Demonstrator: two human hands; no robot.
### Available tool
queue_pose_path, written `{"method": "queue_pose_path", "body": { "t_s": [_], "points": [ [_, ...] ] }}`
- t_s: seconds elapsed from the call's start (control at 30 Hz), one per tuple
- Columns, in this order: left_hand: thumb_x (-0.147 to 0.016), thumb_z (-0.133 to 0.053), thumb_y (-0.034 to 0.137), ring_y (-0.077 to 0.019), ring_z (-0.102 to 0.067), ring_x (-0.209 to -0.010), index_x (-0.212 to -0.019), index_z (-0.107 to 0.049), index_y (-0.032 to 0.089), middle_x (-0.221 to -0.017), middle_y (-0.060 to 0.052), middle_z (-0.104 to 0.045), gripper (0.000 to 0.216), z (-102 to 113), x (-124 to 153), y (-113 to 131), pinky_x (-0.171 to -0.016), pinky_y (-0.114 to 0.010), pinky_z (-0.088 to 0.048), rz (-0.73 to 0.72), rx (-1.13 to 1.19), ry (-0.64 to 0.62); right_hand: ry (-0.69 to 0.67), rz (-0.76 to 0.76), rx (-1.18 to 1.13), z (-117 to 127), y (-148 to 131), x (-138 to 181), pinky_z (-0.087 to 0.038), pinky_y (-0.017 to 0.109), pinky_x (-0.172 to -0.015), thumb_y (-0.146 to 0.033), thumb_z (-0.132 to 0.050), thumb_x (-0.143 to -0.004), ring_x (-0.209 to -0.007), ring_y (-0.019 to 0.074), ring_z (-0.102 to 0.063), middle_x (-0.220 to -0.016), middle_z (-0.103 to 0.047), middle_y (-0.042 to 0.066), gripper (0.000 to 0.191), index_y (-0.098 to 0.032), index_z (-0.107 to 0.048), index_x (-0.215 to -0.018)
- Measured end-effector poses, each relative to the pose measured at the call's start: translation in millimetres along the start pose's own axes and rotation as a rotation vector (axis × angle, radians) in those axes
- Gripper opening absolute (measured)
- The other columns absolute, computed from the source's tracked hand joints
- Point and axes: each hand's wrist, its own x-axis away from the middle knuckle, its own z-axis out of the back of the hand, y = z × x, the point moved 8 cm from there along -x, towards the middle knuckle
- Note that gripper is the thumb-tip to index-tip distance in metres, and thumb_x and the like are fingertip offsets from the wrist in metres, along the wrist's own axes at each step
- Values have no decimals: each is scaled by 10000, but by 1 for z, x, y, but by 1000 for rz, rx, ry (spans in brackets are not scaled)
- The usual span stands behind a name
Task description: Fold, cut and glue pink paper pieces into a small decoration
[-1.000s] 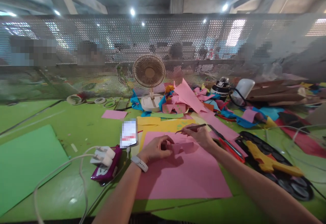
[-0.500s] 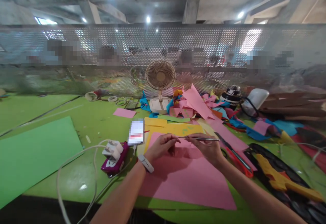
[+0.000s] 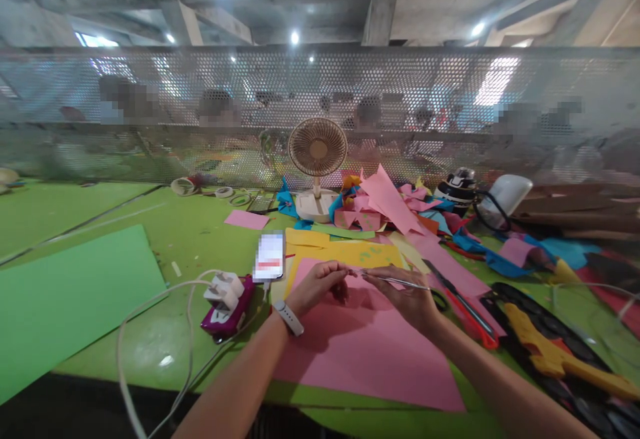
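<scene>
My left hand (image 3: 320,286), with a white band on the wrist, hovers over the top edge of a large pink paper sheet (image 3: 370,352). Its fingers are curled, and the thumb and forefinger pinch the tip of a thin metal tool (image 3: 395,280). My right hand (image 3: 407,296) grips the same tool along its shaft, fingers closed round it. Both hands meet above the pink sheet, which lies on yellow sheets (image 3: 350,252) on the green table (image 3: 150,252).
A phone (image 3: 270,256) lies left of the hands, beside a purple power bank (image 3: 227,306) with white plugs and cable. Red-handled scissors (image 3: 463,306) and a yellow glue gun (image 3: 555,352) lie right. A small fan (image 3: 317,159), paper scraps and tape rolls stand behind. A green sheet (image 3: 65,299) covers the left.
My hands lifted off the pink sheet and came together. The tool swung level, and my left fingers closed on its tip. The camera tilted up and shifted a little.
</scene>
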Motion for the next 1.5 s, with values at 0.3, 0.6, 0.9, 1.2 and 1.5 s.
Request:
{"method": "queue_pose_path", "body": {
  "t_s": [0.3,0.6,0.9,1.2,1.5],
  "points": [
    [-798,-555,467,-114,-566,-475,-892,-568,103,-568,-15,-601,377,2,-1,-4,-500,-230,-451,7,9,8,-50,122,70,-2,-7,1,-537,323,-764,-205,-626,-796,-833,196,-668,-927,-712,28,208,-266,-678,-988],
    [-801,-559,465,-114,-574,-488,-917,-573,109,-585,-16,-609,374,3,-1,-4,-515,-233,-458,0,13,5,-36,118,70,-1,-8,1,-537,324,-781,-215,-629,-793,-855,199,-666,-936,-709,24,200,-274,-677,-978],
    [-785,-567,496,-129,-593,-504,-943,-572,104,-604,-34,-632,422,3,-2,-5,-534,-249,-468,7,18,-6,-33,125,69,-1,-8,1,-532,317,-782,-205,-635,-790,-862,193,-663,-951,-706,16,222,-276,-667,-997],
    [-785,-587,449,-121,-597,-530,-958,-575,103,-630,-33,-634,388,7,-3,-7,-547,-232,-446,18,53,20,12,127,99,2,-9,1,-538,326,-773,-237,-645,-780,-840,196,-669,-922,-713,8,209,-287,-673,-981],
    [-796,-584,425,-130,-601,-548,-968,-571,101,-644,-42,-637,367,6,-2,-6,-569,-252,-455,28,115,-3,-22,158,77,2,-7,3,-535,319,-765,-175,-654,-769,-840,189,-669,-946,-708,0,275,-298,-664,-1015]
  ]
}}
